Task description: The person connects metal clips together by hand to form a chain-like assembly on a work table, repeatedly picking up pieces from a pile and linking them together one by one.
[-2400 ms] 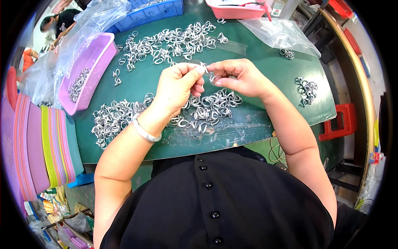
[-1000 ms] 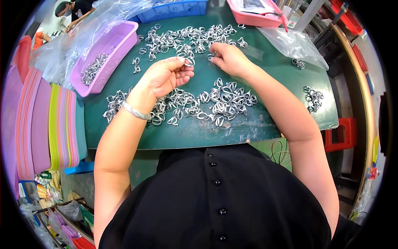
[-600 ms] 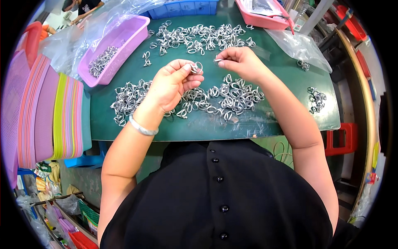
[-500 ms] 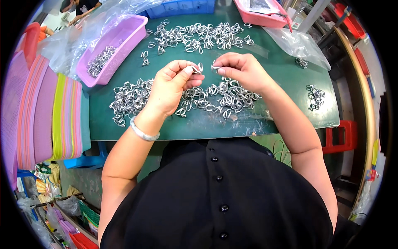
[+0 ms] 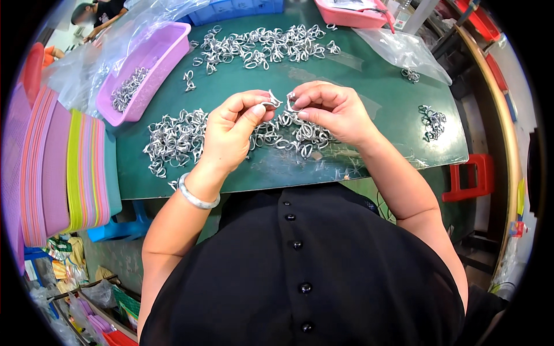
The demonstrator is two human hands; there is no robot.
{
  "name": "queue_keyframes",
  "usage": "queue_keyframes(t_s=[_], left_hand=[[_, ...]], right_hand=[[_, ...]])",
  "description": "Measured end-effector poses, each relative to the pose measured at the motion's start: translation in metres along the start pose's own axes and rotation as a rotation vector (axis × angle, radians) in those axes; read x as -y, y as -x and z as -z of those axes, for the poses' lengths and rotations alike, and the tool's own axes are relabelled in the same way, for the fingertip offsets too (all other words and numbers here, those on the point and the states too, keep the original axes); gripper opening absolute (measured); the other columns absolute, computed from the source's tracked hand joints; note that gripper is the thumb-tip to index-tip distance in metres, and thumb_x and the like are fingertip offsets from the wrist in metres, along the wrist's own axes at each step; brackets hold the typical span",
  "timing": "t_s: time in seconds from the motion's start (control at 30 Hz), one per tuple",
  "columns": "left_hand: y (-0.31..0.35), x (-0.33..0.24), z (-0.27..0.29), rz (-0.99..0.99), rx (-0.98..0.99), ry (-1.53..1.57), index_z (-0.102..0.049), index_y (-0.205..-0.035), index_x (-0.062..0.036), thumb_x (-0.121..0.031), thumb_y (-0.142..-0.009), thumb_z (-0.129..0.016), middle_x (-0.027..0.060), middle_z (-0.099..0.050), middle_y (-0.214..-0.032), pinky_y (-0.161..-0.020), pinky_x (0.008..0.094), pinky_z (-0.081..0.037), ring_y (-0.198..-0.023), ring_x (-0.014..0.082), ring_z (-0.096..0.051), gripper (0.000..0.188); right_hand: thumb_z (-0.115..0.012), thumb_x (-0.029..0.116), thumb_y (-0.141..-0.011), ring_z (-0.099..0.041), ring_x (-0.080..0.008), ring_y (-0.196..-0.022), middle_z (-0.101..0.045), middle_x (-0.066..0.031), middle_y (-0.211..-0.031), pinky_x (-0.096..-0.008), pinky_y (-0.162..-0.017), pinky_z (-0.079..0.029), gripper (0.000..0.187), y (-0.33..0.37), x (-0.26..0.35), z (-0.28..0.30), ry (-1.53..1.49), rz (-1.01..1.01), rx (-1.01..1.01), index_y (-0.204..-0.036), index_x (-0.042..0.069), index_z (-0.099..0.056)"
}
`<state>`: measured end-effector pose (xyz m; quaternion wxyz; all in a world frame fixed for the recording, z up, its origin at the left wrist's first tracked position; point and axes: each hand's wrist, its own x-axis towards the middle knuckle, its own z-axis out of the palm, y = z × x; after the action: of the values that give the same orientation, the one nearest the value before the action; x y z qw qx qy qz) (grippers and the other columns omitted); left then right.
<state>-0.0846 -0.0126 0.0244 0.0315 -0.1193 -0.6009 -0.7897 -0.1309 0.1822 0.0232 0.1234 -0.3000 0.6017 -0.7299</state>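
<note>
Between thumb and fingers, my left hand (image 5: 234, 127) pinches a small silver metal ring (image 5: 273, 101). Close beside it on the right, my right hand (image 5: 334, 112) grips another silver ring piece (image 5: 291, 102), partly covered by the fingertips. Both hands are raised over the near part of the green table, a small gap between the two pieces. Under and beside them lies a pile of similar rings (image 5: 176, 138), partly hidden by my hands. A second spread of rings (image 5: 259, 46) lies farther back.
A purple basket (image 5: 167, 63) with rings stands at the left, near stacked coloured baskets (image 5: 49, 161). Blue (image 5: 236, 10) and pink (image 5: 352, 17) bins stand at the back. Smaller ring clusters (image 5: 431, 122) lie at the right. A red stool (image 5: 470, 177) is beyond the table edge.
My view has shifted slightly, so the table appears farther left and higher. The right hand has come a little closer to the left; both still pinch their pieces.
</note>
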Motion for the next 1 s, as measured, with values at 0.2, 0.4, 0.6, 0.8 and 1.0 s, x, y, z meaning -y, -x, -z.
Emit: queue_keyframes(t_s=[0.2, 0.4, 0.6, 0.8, 1.0], left_hand=[[0.0, 0.004, -0.003, 0.025, 0.005, 0.064, -0.056, -0.093, 0.0028, 0.0, -0.084, -0.049, 0.0109, -0.052, -0.105, -0.08, 0.0261, -0.048, -0.089, 0.0151, -0.056, 0.012], [0.001, 0.006, -0.004, -0.166, 0.05, -0.132, -0.056, -0.093, 0.003, 0.003, -0.083, -0.048, 0.0108, -0.051, -0.104, -0.08, 0.026, -0.048, -0.088, 0.0155, -0.056, 0.013], [0.003, 0.008, -0.004, -0.193, 0.056, -0.123, -0.056, -0.093, 0.0026, 0.003, -0.083, -0.048, 0.0106, -0.05, -0.104, -0.079, 0.0253, -0.048, -0.088, 0.0152, -0.056, 0.013], [0.009, 0.006, -0.001, -0.193, 0.08, -0.167, -0.056, -0.093, 0.0031, 0.004, -0.083, -0.047, 0.0133, -0.049, -0.108, -0.082, 0.0297, -0.047, -0.095, 0.02, -0.054, 0.013], [0.01, 0.005, 0.002, -0.248, 0.104, -0.216, -0.056, -0.092, 0.0022, 0.006, -0.082, -0.048, 0.0138, -0.049, -0.108, -0.081, 0.0296, -0.047, -0.095, 0.0202, -0.054, 0.014]], right_hand=[[-0.062, -0.003, -0.073, -0.056, -0.01, -0.08, -0.056, -0.0081, -0.097, -0.0223, -0.07, -0.046, 0.009, 0.003, -0.006, 0.004, 0.051, 0.052, -0.007, -0.081, -0.001, -0.06], [-0.063, -0.003, -0.063, -0.058, -0.0269, -0.078, -0.055, -0.0163, -0.095, -0.0297, -0.063, -0.05, 0.015, 0.004, 0.007, 0.004, 0.937, 0.67, -0.007, -0.076, -0.002, -0.057], [-0.057, 0.003, -0.06, -0.057, -0.0261, -0.078, -0.055, -0.0145, -0.095, -0.0304, -0.064, -0.05, 0.015, 0.007, 0.012, -0.003, 1.278, 0.904, 0.042, -0.072, -0.006, -0.056], [-0.056, 0.005, -0.058, -0.056, -0.025, -0.079, -0.054, -0.0137, -0.095, -0.0304, -0.065, -0.05, 0.014, 0.009, 0.015, -0.008, 1.297, 0.901, 0.061, -0.067, -0.005, -0.055], [-0.055, 0.005, -0.058, -0.056, -0.0241, -0.077, -0.053, -0.0136, -0.096, -0.0297, -0.067, -0.049, 0.013, 0.012, 0.017, -0.009, 1.326, 0.882, 0.06, -0.067, -0.004, -0.054]])
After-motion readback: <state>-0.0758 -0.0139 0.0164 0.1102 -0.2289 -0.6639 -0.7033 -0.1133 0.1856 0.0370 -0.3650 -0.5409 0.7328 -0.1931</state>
